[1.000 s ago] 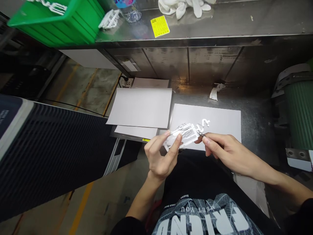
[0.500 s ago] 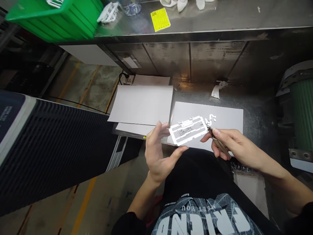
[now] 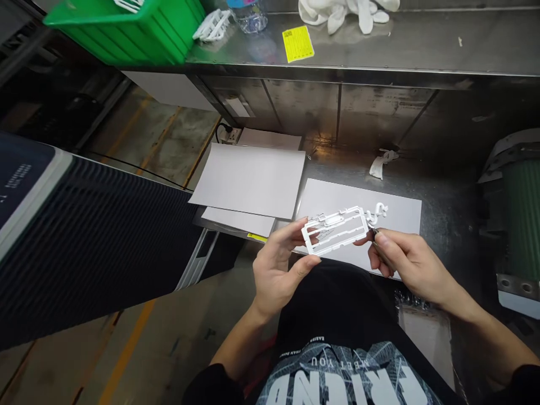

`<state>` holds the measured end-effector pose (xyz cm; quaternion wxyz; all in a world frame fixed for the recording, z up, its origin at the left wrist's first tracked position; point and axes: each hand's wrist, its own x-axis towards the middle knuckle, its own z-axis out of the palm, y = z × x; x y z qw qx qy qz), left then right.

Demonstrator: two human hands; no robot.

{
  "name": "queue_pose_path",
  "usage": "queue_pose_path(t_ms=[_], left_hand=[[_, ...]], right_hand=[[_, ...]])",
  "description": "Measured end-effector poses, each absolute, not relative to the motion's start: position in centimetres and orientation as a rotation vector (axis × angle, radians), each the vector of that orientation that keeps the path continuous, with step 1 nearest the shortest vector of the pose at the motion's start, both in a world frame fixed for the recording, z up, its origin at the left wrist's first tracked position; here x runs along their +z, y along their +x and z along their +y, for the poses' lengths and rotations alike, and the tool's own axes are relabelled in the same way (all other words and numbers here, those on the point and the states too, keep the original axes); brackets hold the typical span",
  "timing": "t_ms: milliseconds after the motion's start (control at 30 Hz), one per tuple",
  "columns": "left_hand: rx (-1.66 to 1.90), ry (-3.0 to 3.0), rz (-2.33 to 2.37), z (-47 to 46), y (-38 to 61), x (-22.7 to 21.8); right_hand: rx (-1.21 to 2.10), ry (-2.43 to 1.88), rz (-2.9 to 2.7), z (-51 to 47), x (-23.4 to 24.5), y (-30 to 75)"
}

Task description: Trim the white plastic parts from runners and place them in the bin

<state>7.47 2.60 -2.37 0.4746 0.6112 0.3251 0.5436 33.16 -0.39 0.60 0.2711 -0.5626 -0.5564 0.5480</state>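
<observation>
My left hand [image 3: 276,270] grips the left end of a white plastic frame [image 3: 337,230], thumb below and fingers behind. The frame is a tilted rectangle with long open slots and thin crossbars. At its right end sits a curly white plastic piece [image 3: 377,214]; whether it is joined to the frame I cannot tell. My right hand [image 3: 396,253] is closed round a slim, pointed metal tool [image 3: 382,254], mostly hidden by the fingers. Its tip meets the frame's right end. Under the frame lies a white sheet [image 3: 405,216] on the metal bench.
More white sheets [image 3: 253,177] lie to the left, beside a power socket [image 3: 233,135]. On the raised metal shelf [image 3: 422,45] are a green crate [image 3: 126,34], white plastic parts [image 3: 213,25], a bottle [image 3: 251,17], a yellow label [image 3: 298,44] and white gloves [image 3: 350,12].
The frame has turned so its slots show more openly, and it has shifted slightly right with both hands. The right hand's tool is now more hidden by its fingers. The camera view has shifted.
</observation>
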Motion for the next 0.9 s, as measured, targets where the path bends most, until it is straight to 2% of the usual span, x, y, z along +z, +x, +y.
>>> queue_pose_path(t_ms=[100, 200, 300, 400, 533, 700, 900], left_hand=[[1.353, 1.633, 0.846, 2.8, 7.4, -2.1], [1.323, 2.077, 1.036, 3.7, 7.5, -3.3], [1.113, 2.293, 1.104, 4.9, 8.1, -7.6], [0.785, 2.205, 1.099, 5.6, 9.2, -13.4], [0.624, 2.115, 1.139, 5.5, 11.1, -18.6], [0.519, 1.946, 1.151, 5.5, 12.9, -19.7], [0.559, 1.513, 1.075, 6.1, 13.3, -18.0]], right_hand=[[1.378, -1.562, -1.574, -0.2, 1.0, 33.1], [1.275, -1.676, -1.681, 0.6, -0.3, 33.3], [1.350, -1.807, -1.695, 1.8, -4.2, 33.8], [1.466, -1.877, -1.680, 2.5, -9.3, 34.8], [1.501, -1.896, -1.666, 2.0, -13.8, 36.0], [1.433, -1.965, -1.592, 1.0, -16.2, 36.7], [1.176, -2.011, -1.495, 0.9, -17.9, 37.2]])
